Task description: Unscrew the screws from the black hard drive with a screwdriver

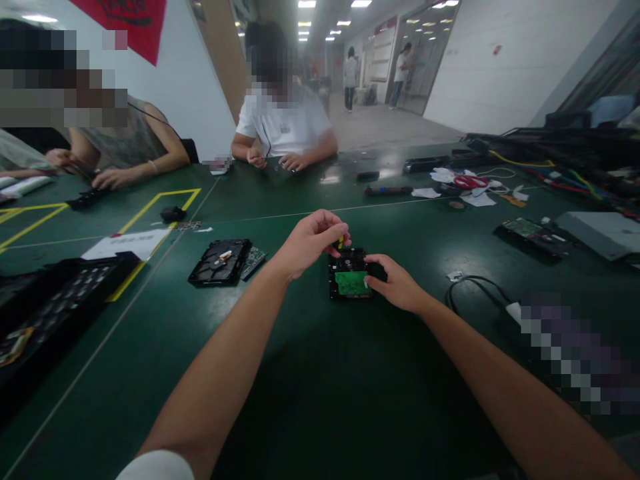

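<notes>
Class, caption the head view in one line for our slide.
Left hand holds something yellow at a black device with a green board, right hand touching the device's side.

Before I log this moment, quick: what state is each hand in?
Left hand: closed, holding a small yellow tool.
Right hand: partly open, touching the drive.
</notes>
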The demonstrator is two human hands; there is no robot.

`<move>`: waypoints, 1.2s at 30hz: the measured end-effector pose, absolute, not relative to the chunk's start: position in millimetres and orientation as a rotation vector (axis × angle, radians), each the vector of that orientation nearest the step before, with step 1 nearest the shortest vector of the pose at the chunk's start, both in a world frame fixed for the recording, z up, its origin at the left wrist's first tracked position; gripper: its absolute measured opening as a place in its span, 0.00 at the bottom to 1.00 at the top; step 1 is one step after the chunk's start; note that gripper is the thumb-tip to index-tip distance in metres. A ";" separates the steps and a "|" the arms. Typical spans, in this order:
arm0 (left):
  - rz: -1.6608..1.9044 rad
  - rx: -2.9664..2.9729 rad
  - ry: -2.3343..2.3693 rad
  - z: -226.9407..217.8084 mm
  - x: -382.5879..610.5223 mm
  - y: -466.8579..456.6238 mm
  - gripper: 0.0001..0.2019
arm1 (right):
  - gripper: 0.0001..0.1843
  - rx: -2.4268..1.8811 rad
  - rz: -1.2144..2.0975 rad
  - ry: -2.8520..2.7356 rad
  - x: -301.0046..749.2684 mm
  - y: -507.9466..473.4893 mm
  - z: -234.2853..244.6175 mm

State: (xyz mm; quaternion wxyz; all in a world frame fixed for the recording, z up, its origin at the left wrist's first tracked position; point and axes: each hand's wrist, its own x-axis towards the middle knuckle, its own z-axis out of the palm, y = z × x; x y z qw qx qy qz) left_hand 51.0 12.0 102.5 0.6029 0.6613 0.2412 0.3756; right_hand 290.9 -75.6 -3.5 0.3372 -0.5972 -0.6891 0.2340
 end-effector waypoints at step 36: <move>0.885 1.447 0.576 104.6 50.2 12.0 0.10 | 0.24 -1.565 0.623 -1.798 290.2 -75.7 -1.8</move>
